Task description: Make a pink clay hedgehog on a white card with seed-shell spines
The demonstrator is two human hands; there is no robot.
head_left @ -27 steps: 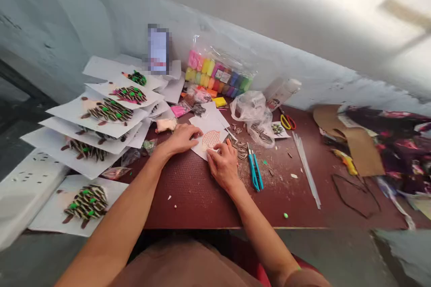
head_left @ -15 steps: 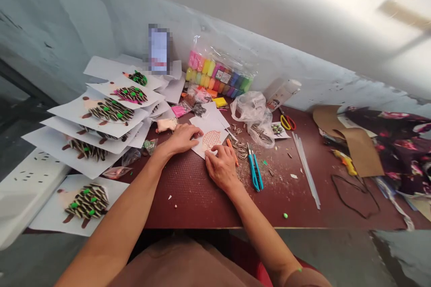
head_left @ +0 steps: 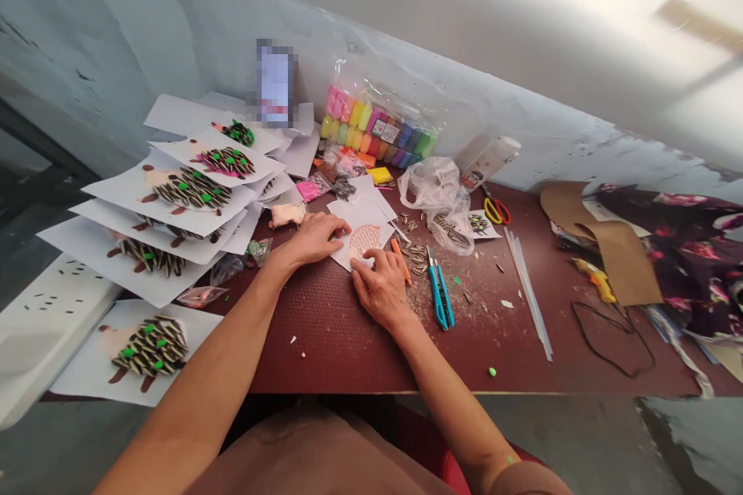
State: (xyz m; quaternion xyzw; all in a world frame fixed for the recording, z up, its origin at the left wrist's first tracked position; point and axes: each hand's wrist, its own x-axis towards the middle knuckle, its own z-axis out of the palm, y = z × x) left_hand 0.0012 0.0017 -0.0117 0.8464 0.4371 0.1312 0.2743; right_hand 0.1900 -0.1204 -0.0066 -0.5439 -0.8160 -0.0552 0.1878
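Observation:
A sheet of white paper (head_left: 342, 259) with an orange hedgehog-like outline (head_left: 364, 240), filled with a scale pattern, lies before me. My left hand (head_left: 316, 238) rests on its left side, fingers stretched and holding nothing. On the lower right edge are the fingertips of my right hand (head_left: 381, 286), loosely bent and somewhat apart; nothing shows in them, and they cover the outline's lower part. Just right of that hand lies an orange pen-like stick (head_left: 400, 261). Beside it are loose striped sunflower seeds (head_left: 416, 257) and a blue-handled cutter (head_left: 441, 294).
Stacked sheets with seed hedgehogs (head_left: 191, 193) rise at the left. Along the wall stand a blurred phone (head_left: 275, 85), a pack of coloured clay (head_left: 377, 128) and a white bottle (head_left: 491, 161). Scissors (head_left: 497, 210), clear sticks (head_left: 528, 294) and a yellow glue gun (head_left: 597, 281) lie right.
My right hand's fingertips have shifted slightly left along the paper's lower edge. My left hand stays where it was.

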